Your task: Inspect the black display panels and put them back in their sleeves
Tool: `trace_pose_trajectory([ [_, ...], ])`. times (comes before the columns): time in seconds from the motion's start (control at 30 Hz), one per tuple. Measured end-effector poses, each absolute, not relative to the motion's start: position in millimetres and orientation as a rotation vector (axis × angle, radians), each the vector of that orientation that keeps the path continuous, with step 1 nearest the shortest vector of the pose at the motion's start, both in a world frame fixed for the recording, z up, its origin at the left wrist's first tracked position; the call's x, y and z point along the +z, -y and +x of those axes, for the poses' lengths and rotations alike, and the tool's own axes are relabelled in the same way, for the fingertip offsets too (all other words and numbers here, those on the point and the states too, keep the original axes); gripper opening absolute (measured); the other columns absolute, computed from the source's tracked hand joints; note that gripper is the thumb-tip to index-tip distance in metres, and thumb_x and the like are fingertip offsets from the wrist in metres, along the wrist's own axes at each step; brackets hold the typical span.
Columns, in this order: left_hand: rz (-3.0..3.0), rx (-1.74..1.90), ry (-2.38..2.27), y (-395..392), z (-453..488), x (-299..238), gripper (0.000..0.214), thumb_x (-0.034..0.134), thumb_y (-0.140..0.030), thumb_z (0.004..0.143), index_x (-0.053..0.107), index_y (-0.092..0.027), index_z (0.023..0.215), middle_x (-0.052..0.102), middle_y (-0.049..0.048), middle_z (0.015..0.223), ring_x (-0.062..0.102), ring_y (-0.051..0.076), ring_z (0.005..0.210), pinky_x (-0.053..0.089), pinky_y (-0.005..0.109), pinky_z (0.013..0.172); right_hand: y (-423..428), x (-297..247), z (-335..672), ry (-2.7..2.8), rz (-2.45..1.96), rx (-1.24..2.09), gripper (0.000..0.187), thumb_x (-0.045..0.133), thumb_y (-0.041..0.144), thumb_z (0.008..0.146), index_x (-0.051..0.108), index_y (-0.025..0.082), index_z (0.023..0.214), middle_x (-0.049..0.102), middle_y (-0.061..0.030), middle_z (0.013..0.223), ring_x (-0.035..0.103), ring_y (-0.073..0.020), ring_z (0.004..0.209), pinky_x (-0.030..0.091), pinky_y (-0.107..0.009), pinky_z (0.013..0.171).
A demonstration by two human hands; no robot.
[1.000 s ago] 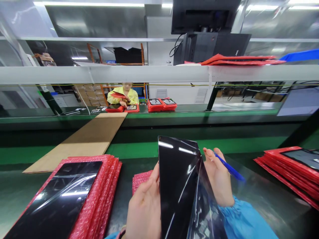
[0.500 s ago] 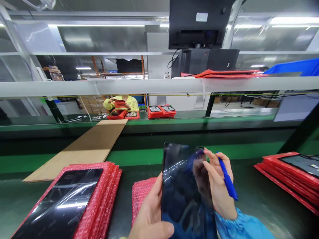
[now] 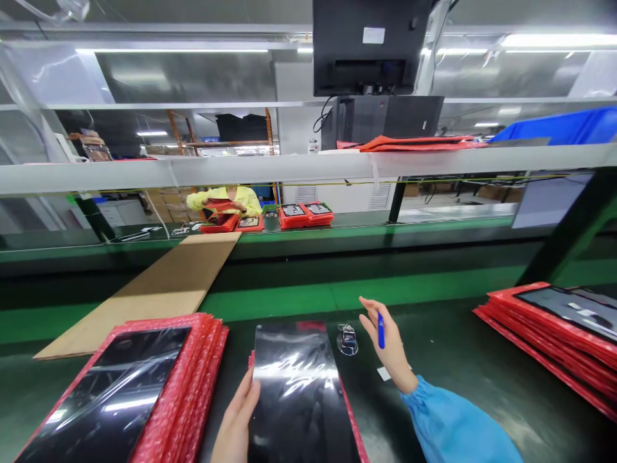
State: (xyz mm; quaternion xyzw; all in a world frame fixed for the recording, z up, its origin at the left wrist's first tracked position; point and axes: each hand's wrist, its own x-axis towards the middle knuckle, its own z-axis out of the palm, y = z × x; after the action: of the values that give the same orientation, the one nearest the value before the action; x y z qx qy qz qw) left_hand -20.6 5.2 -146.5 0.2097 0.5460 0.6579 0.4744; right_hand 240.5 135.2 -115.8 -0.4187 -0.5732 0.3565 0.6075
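A glossy black panel (image 3: 299, 392) lies flat on a red bubble-wrap sheet (image 3: 354, 424) on the dark work surface in front of me. My left hand (image 3: 238, 418) rests against the panel's left edge with its fingers stretched along it. My right hand (image 3: 385, 344) hovers just right of the panel, fingers closed round a blue pen (image 3: 380, 330). A small clear tape roll (image 3: 348, 339) sits between the panel and my right hand. A small white label (image 3: 384, 373) lies under my right wrist.
A stack of red bubble wrap with a black panel (image 3: 120, 392) lies at left, another stack (image 3: 559, 328) at right. A brown board (image 3: 159, 289) crosses the green conveyor (image 3: 385, 292). Across the line a person in yellow (image 3: 224, 199) handles red-wrapped panels. A monitor (image 3: 369, 45) hangs overhead.
The panel was upright in both hands; it now lies flat on the bubble wrap. My right hand has left it and moved right with the pen; my left hand stays at its edge.
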Motion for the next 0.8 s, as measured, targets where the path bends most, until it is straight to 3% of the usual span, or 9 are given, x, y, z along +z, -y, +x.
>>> trace_pose_trajectory([
  [0.13, 0.504, 1.546, -1.404, -3.3, -31.4, -172.7, 0.028, 0.068, -0.04, 0.076, 0.069, -0.021, 0.095, 0.064, 0.0105, 0.126, 0.033, 0.028, 0.137, 0.017, 0.04, 0.116, -162.4, -153.1, 249.5, 1.468, -1.106, 0.915, 0.02, 0.062, 0.031, 0.089, 0.061, 0.015, 0.101, 0.067, -0.0063, 0.104, 0.065, -0.0223, 0.096, 0.053, -0.044, 0.085],
  [0.3, 0.611, 1.469, -1.406, 0.2, -26.2, -182.9, 0.037, 0.073, -0.043, 0.069, 0.07, -0.022, 0.1, 0.073, 0.0108, 0.107, 0.038, 0.033, 0.134, 0.023, 0.049, 0.113, -167.0, -163.8, 246.5, 1.658, -1.156, 0.922, 0.017, 0.059, 0.029, 0.092, 0.063, 0.014, 0.099, 0.067, -0.0028, 0.093, 0.066, -0.0158, 0.078, 0.056, -0.035, 0.071],
  [0.4, 0.693, 1.473, -1.413, 1.8, -21.5, -187.1, 0.047, 0.072, -0.043, 0.069, 0.067, -0.02, 0.11, 0.07, 0.0101, 0.115, 0.037, 0.034, 0.134, 0.023, 0.048, 0.113, -167.6, -164.5, 246.8, 1.705, -1.182, 0.863, 0.018, 0.057, 0.031, 0.092, 0.064, 0.014, 0.096, 0.068, -0.0012, 0.087, 0.066, -0.0144, 0.072, 0.056, -0.033, 0.068],
  [0.5, 0.78, 1.543, -1.406, 5.3, -21.0, -192.0, 0.064, 0.075, -0.048, 0.062, 0.062, -0.018, 0.117, 0.055, 0.0118, 0.137, 0.026, 0.032, 0.14, 0.018, 0.04, 0.116, -165.7, -165.2, 248.1, 1.698, -1.201, 0.768, 0.026, 0.056, 0.038, 0.091, 0.062, 0.014, 0.098, 0.072, -0.0061, 0.088, 0.07, -0.0201, 0.077, 0.057, -0.038, 0.073],
  [0.57, 0.844, 1.612, -1.423, 10.5, -26.4, -193.8, 0.074, 0.077, -0.05, 0.059, 0.057, -0.017, 0.121, 0.04, 0.0135, 0.148, 0.018, 0.029, 0.143, 0.012, 0.032, 0.116, -157.6, -164.2, 247.5, 1.673, -1.208, 0.672, 0.037, 0.054, 0.044, 0.088, 0.058, 0.013, 0.109, 0.071, -0.0159, 0.104, 0.069, -0.0296, 0.095, 0.054, -0.048, 0.086],
  [0.63, 0.871, 1.621, -1.448, 18.5, -37.1, -192.2, 0.076, 0.075, -0.051, 0.061, 0.053, -0.017, 0.124, 0.031, 0.0138, 0.153, 0.016, 0.028, 0.144, 0.01, 0.031, 0.116, -140.9, -162.4, 244.1, 1.664, -1.193, 0.582, 0.049, 0.052, 0.047, 0.087, 0.051, 0.013, 0.121, 0.064, -0.022, 0.123, 0.06, -0.0352, 0.115, 0.044, -0.054, 0.099],
  [0.7, 0.805, 1.515, -1.434, 27.9, -50.3, -187.1, 0.076, 0.077, -0.05, 0.059, 0.052, -0.018, 0.123, 0.031, 0.0153, 0.153, 0.022, 0.03, 0.142, 0.017, 0.034, 0.115, -116.3, -162.1, 237.7, 1.714, -1.136, 0.556, 0.044, 0.049, 0.045, 0.088, 0.053, 0.016, 0.121, 0.061, -0.0185, 0.129, 0.055, -0.0322, 0.122, 0.039, -0.049, 0.105],
  [0.8, 0.622, 1.32, -1.375, 39.4, -64.2, -176.6, 0.08, 0.084, -0.046, 0.047, 0.056, -0.013, 0.114, 0.04, 0.0249, 0.144, 0.042, 0.039, 0.129, 0.036, 0.043, 0.104, -76.6, -168.0, 226.4, 1.951, -0.991, 0.66, 0.025, 0.05, 0.034, 0.091, 0.063, 0.023, 0.109, 0.072, -0.0104, 0.114, 0.068, -0.023, 0.104, 0.053, -0.028, 0.09],
])
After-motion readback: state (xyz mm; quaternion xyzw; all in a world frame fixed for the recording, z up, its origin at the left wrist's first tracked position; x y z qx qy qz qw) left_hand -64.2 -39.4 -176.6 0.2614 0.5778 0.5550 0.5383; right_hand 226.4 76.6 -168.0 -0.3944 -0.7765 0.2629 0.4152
